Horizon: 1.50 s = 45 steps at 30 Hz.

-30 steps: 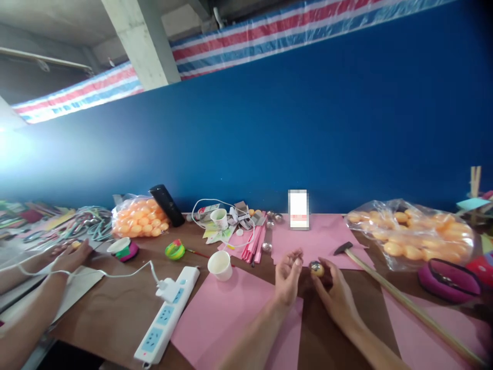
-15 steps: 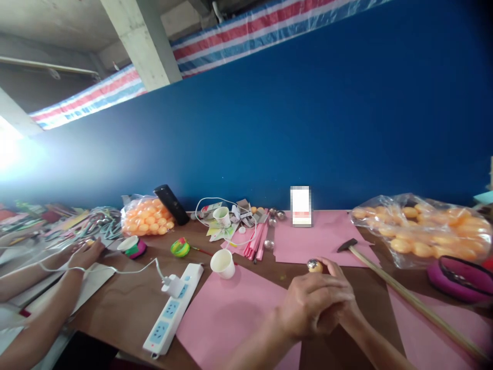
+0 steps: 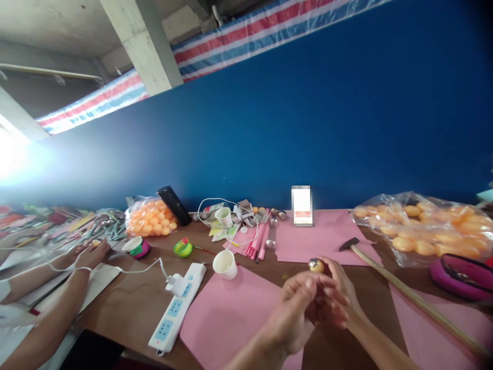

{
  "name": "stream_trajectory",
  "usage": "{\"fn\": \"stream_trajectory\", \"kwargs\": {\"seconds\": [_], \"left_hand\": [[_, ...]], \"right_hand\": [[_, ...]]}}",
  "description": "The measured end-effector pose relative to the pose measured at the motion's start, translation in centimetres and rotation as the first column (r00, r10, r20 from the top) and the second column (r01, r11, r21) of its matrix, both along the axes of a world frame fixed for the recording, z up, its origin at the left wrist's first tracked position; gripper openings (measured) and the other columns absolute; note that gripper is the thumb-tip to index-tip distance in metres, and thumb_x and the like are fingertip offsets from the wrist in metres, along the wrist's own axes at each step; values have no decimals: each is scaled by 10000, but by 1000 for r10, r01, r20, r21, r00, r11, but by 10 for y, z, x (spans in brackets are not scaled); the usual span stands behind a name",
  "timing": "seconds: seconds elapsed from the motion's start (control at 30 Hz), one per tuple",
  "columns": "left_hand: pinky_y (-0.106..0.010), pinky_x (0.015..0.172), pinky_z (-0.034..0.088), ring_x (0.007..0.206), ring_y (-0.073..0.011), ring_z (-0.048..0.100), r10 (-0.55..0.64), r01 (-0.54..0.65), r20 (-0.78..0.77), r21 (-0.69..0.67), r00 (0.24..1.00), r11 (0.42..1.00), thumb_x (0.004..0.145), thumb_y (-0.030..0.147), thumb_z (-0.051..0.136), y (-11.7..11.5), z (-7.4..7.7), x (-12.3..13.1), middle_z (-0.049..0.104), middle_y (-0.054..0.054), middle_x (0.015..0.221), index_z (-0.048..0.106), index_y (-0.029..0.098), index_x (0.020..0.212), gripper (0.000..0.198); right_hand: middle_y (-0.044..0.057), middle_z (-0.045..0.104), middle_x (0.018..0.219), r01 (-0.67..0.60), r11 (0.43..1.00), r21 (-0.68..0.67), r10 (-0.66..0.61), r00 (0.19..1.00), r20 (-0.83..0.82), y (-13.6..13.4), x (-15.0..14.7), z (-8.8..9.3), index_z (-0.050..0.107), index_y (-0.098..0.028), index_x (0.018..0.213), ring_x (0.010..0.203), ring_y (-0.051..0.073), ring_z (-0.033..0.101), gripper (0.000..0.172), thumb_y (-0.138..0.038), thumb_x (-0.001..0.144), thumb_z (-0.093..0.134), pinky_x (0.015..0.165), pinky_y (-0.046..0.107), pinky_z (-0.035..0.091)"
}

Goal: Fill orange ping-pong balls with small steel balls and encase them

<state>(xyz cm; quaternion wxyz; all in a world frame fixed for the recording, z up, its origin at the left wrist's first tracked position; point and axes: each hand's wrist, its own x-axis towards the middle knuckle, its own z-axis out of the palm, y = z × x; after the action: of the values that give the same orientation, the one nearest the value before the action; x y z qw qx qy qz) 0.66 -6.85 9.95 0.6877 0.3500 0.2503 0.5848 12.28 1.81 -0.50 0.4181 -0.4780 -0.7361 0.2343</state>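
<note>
A shiny ball (image 3: 316,265), part silver and part golden, sits at the fingertips of my right hand (image 3: 342,290), whose fingers are bent around it. In front of it is my left hand (image 3: 295,303), fingers curled and the thumb close against them; whatever they may pinch is too small or hidden to make out. My left hand covers part of the right palm and the ball's lower edge. Both hands are above the brown table (image 3: 331,347), beside a pink paper sheet (image 3: 234,318). A hammer (image 3: 408,293) with a wooden handle lies to their right.
Bags of orange balls (image 3: 427,231) stand at right and left. A paper cup (image 3: 225,265), a power strip (image 3: 177,308) and a magenta container (image 3: 462,277) are nearby. Several silvery balls (image 3: 270,244) lie by pink strips (image 3: 259,239). Another person's hands (image 3: 92,252) work at left.
My left hand has turned and drawn slightly left off the right hand, showing its thumb and curled fingers. The ball stays in my right fingers. The view has shifted slightly.
</note>
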Motion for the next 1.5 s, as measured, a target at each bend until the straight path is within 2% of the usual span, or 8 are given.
{"fn": "stream_trajectory", "kwargs": {"seconds": [0.13,0.27,0.37,0.43,0.57,0.67,0.83,1.5], "left_hand": [[-307,673,457,699,-179,609,46,-7,-430,92,902,996,824,379,452,-17,2,-4,648,-133,834,641,115,951,349],[-331,798,420,859,-239,583,247,-31,-809,273,534,961,771,292,541,-38,-8,-31,665,-108,879,679,215,955,243],[-364,834,412,916,-278,566,347,-151,-869,314,352,938,742,268,572,-61,-38,-69,663,-110,929,685,262,943,231],[-420,900,371,1029,-318,516,376,-280,-914,325,152,903,724,284,585,-78,-62,-96,632,-115,1053,657,276,1015,299],[-546,1025,117,1289,-343,221,180,-335,-942,273,-284,902,727,299,547,-102,-94,-125,380,-71,1373,445,278,1263,546],[-568,1018,60,1323,-332,81,-6,-313,-900,146,-436,939,730,321,514,-105,-100,-127,204,-51,1445,282,276,1343,657],[-573,1013,58,1325,-323,25,-80,-280,-851,80,-518,957,760,404,448,-95,-99,-125,103,-36,1460,193,283,1366,668],[-562,1015,81,1329,-308,57,-63,-301,-842,121,-536,946,778,457,408,-80,-99,-133,137,-46,1460,209,303,1362,637]], "right_hand": [[75,590,997,8,1000,-24,-8,1000,14,2,-3,-5,475,-198,1067,785,196,600,326,-347,778,484,636,305,519],[85,574,995,18,1000,12,-18,1000,2,3,-4,-8,475,-188,1047,787,188,586,312,-346,778,495,665,303,512],[84,569,999,22,1000,3,-22,1000,6,3,-3,-9,475,-190,1042,781,184,582,300,-342,783,494,657,294,510],[83,564,1014,16,1000,5,-16,1000,3,3,-3,-10,471,-193,1048,798,184,579,303,-347,788,493,666,292,509],[82,571,1011,13,1000,23,-13,1000,12,4,-3,-13,485,-194,1035,809,191,581,312,-377,782,495,668,295,508],[80,578,1006,13,1000,21,-14,1000,16,5,-3,-15,491,-199,1027,815,198,584,323,-398,774,504,676,302,510],[80,580,1006,-1,1000,18,1,1000,3,5,-3,-15,489,-203,1028,823,202,588,321,-399,774,506,686,309,516],[76,599,1002,-3,999,49,2,1000,22,5,-1,-17,495,-207,1029,822,192,601,324,-409,776,495,663,281,519]]}}
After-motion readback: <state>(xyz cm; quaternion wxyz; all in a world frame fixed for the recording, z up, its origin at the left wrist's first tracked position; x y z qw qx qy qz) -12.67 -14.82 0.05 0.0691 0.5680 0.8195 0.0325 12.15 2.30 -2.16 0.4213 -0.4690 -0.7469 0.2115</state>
